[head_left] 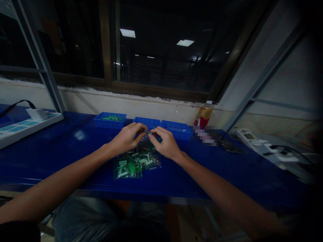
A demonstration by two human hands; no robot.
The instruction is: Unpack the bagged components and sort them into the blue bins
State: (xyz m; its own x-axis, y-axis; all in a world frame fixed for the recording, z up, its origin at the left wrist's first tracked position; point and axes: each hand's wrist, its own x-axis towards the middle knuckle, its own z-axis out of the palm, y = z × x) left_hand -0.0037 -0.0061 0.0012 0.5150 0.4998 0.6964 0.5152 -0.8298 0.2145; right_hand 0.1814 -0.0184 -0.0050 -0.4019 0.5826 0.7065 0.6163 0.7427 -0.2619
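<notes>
My left hand [129, 137] and my right hand [165, 142] meet above the blue table, thumbs and fingers closed in a pinch. Between their fingertips is the edge of what looks like a small clear plastic bag [144, 144]; its contents are too dark to make out. Just below and nearer to me lies a pile of clear plastic bags [128, 168] with green pieces and white labels inside. Part of the pile is hidden by my hands.
Along the back stand a blue bin [110, 124] with green pieces and two more blue bins [176, 130]. A drink bottle [204, 116] and a dark flat object [229, 146] are at right. Power strips [54, 118] lie at both sides, beside metal frame posts.
</notes>
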